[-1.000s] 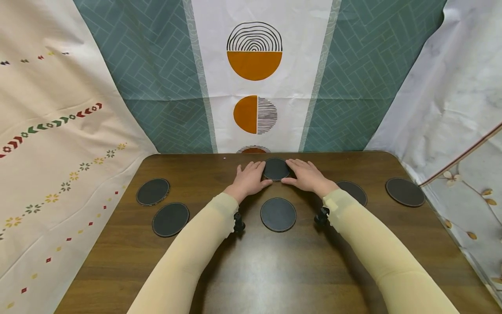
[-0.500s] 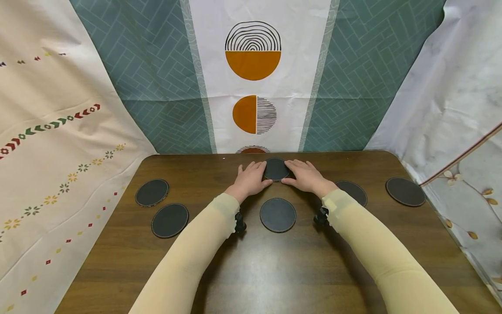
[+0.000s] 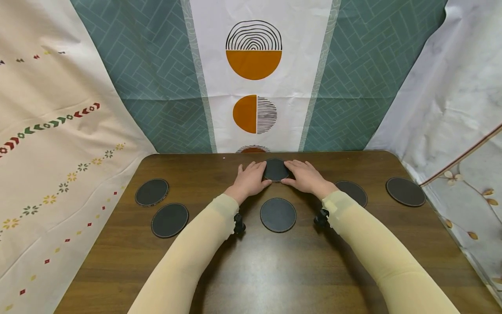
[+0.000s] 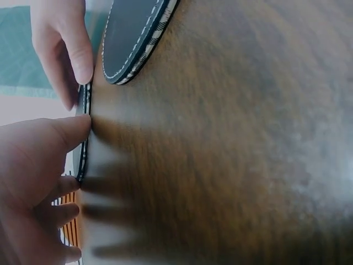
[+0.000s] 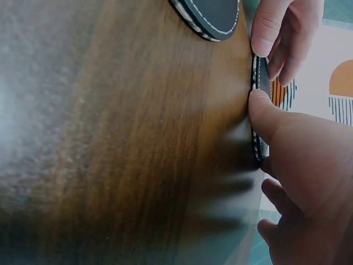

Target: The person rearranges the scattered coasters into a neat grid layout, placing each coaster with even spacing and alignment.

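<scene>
From opposite sides, the left hand [image 3: 248, 179] and the right hand [image 3: 307, 176] are pinching the rim of a black disc [image 3: 276, 169], which is lying near the far edge of the table [image 3: 266, 274]; a second disc [image 3: 278, 215] is sitting between the cream sleeves [image 3: 198, 246].

Passable lane between left sleeve [image 3: 184, 257] and right sleeve [image 3: 386, 248], over flat near disc [image 3: 278, 215]. Left hand [image 3: 249, 178], right hand [image 3: 307, 176] block far disc [image 3: 276, 169] sides; cloth [image 3: 259, 87] behind.
</scene>
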`<state>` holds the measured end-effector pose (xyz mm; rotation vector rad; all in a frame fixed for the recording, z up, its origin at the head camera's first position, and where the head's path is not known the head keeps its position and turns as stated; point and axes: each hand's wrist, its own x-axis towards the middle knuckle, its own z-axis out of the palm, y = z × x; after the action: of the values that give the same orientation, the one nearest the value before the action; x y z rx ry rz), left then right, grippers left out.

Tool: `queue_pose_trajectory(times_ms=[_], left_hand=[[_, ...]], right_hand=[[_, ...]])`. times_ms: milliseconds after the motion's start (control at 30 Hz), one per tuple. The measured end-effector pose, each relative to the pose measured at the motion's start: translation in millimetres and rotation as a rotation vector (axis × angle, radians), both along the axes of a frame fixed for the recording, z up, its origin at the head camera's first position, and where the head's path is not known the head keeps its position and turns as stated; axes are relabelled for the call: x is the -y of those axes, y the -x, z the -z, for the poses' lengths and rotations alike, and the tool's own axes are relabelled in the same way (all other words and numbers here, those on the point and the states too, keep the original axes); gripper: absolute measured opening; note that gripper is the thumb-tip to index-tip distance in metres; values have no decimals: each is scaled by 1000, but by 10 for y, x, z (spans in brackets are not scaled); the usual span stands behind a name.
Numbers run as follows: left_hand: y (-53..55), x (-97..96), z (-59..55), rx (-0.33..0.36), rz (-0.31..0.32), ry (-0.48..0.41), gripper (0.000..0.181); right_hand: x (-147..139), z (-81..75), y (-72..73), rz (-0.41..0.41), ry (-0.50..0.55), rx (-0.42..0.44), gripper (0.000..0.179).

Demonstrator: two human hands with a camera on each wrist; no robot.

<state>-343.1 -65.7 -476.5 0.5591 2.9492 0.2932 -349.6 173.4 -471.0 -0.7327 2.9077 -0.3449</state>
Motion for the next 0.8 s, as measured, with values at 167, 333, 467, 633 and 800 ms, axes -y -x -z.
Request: queue_pose_trajectory(times_ms=[167, 333, 467, 633, 800], left_hand=[[-50, 6, -28, -6, 10, 12, 82], [-90, 14, -30, -27, 16, 18, 82], [-129, 17, -18, -41, 24, 29, 82], [-200, 18, -36, -47, 31, 35, 82], [-262, 27, -56, -41, 38, 41, 83]], right_hand=[[-4, -19, -57, -2, 1, -6, 79], [-2, -28, -99, -9, 4, -16, 77], [-7, -32, -138, -15, -1, -19, 76], [-23, -42, -209, -21, 7, -29, 75], [-54, -32, -272, -36, 14, -41, 75]])
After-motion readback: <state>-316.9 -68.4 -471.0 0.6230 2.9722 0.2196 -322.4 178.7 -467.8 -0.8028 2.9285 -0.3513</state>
